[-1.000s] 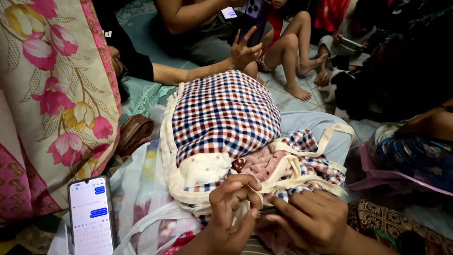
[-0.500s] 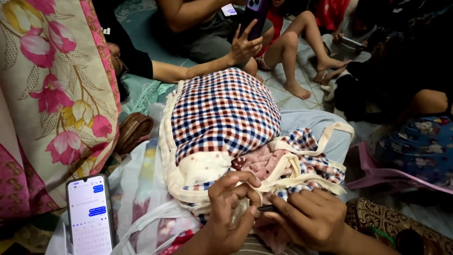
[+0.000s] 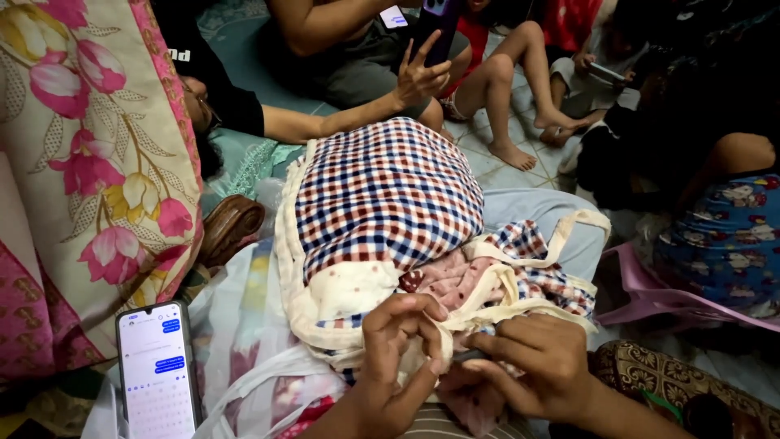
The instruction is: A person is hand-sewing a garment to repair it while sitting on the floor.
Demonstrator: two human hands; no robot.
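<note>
Head view: left hand [image 3: 398, 358] pinches cream trim [image 3: 455, 321] at 6 o'clock of checked bundle [image 3: 386, 191]; right hand [image 3: 532, 366] clenched, perhaps gripping small tool, steadying fabric for close work.

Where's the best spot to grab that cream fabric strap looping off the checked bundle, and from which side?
Probably the loose loop of the cream strap at the far right of the checked bundle. It stands clear of the cloth there, so come from the right. Nearer in, the left hand and right hand already crowd it.
</note>
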